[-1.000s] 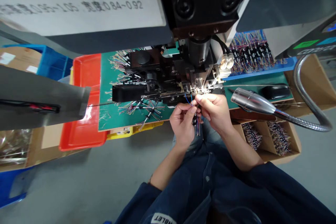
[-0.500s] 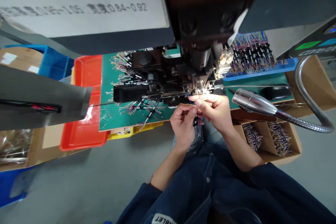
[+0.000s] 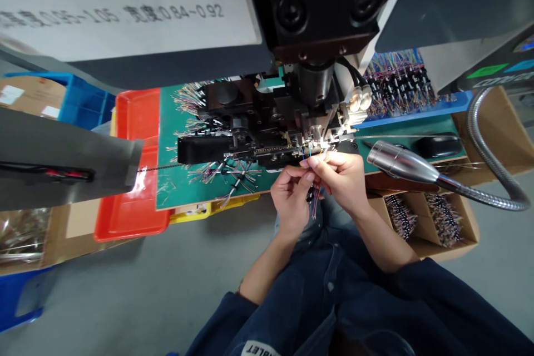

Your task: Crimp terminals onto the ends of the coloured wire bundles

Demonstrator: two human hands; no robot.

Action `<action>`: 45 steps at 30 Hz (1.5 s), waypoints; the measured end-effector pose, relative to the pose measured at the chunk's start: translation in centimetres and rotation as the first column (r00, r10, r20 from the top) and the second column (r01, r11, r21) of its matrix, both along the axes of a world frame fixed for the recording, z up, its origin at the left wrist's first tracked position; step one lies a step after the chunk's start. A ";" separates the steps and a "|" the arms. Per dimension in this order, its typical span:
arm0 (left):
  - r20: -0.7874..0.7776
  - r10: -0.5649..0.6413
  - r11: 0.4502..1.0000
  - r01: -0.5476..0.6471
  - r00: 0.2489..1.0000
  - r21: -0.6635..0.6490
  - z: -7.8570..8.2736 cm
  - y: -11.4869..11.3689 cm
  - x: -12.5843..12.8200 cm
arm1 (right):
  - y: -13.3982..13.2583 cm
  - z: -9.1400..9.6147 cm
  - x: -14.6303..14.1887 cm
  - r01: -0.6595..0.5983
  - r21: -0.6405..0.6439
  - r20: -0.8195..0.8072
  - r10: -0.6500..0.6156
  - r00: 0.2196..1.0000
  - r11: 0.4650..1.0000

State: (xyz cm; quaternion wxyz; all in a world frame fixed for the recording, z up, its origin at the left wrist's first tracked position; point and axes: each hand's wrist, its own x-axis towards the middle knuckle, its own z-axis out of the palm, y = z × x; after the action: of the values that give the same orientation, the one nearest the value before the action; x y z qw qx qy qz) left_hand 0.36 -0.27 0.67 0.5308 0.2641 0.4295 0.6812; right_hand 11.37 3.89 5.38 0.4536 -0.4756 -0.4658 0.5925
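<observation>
Both hands meet just in front of the lit working point of a crimping machine [image 3: 316,83]. My left hand [image 3: 291,194] is closed in a pinch on a small wire harness [image 3: 315,203], whose thin coloured wires hang down between the hands. Close beside it, my right hand [image 3: 342,175] pinches wires of the same harness between thumb and forefinger. A few wire ends, blue and yellowish among them, stick up from the fingers toward the machine's die. The harness's middle is mostly hidden by the fingers.
More harnesses [image 3: 237,178] lie on the green table [image 3: 175,186] at left. A red tray [image 3: 133,217] stands beyond them. On the right are a gooseneck lamp [image 3: 403,161], a blue tray [image 3: 417,117] of harnesses and a divided cardboard box [image 3: 467,233].
The machine's upper part looks shifted slightly in view. My right fingers have moved a little, and more wire ends now show above them. Both hands keep their pinch.
</observation>
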 end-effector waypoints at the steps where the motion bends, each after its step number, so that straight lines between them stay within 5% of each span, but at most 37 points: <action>1: 0.002 -0.001 1.000 0.001 1.000 -0.003 0.0 0.0 0.0 | 0.0 -0.1 0.0 0.005 -0.005 -0.011 -0.005 1.000 1.000; 18: 0.000 0.102 0.995 -0.102 0.995 -0.006 0.6 0.4 0.0 | 0.3 -1.0 -0.3 0.009 -0.108 -0.130 -0.023 0.991 0.994; 27: -0.029 0.029 1.000 -0.029 0.999 -0.009 0.3 0.1 -0.2 | 0.4 0.0 0.1 -0.043 -0.011 0.011 0.043 0.999 0.999; 39: -0.053 -0.072 0.997 0.071 0.996 -0.020 -0.4 -0.2 -0.4 | 0.1 0.2 0.2 0.008 -0.022 0.016 -0.007 1.000 1.000; 45: -0.066 -0.043 0.999 0.044 0.997 0.011 -0.2 -0.3 -0.4 | 0.4 0.0 0.2 -0.004 -0.104 -0.114 -0.008 0.993 0.995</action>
State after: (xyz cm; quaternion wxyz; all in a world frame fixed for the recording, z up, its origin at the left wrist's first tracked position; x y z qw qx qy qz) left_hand -0.07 -0.56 0.47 0.5294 0.2990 0.4367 0.6631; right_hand 11.53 4.32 5.38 0.4549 -0.4642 -0.4071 0.6418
